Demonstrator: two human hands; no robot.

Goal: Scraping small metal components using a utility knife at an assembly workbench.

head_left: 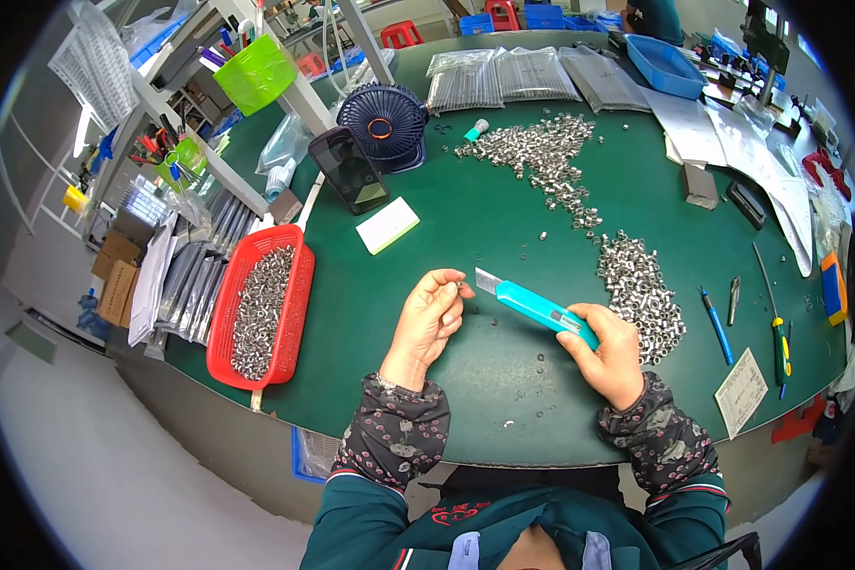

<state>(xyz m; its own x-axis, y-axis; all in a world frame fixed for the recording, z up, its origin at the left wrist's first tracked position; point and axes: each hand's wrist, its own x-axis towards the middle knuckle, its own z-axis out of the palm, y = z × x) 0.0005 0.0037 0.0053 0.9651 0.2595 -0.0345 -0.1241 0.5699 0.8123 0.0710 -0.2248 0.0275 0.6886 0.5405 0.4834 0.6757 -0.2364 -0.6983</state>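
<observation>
Centrally, over a smooth, dull green tabletop (pixel 465 228), the person before me works with both bare hands raised. The right hand (pixel 606 353) is wrapped around a utility knife (pixel 534 306), its turquoise handle long and slim, its flat grey blade extended toward the opposite hand. The left hand (pixel 426 318) is closed in a pinch, thumb against fingertips, on a small piece (pixel 461 284), apparently metal and mostly hidden by the fingers; the blade tip lies just beside it, with a narrow gap between. Floral fabric sleeve covers (pixel 394 432), dark and gathered, sheathe both forearms. To the right of the knife, a near heap (pixel 636 304) consists of short, shiny, ring-like metal pieces; a far heap (pixel 541 152) of similar pieces spreads irregularly beyond. At left, a red plastic basket (pixel 301 299), rectangular with perforated walls, contains many more small metal parts. Few small dark rings (pixel 541 358) dot the surface between the forearms. Behind the left hand lie a pale rectangular pad (pixel 388 226) and a glossy black phone (pixel 350 171), propped near a round, dark blue fan (pixel 382 125).
</observation>
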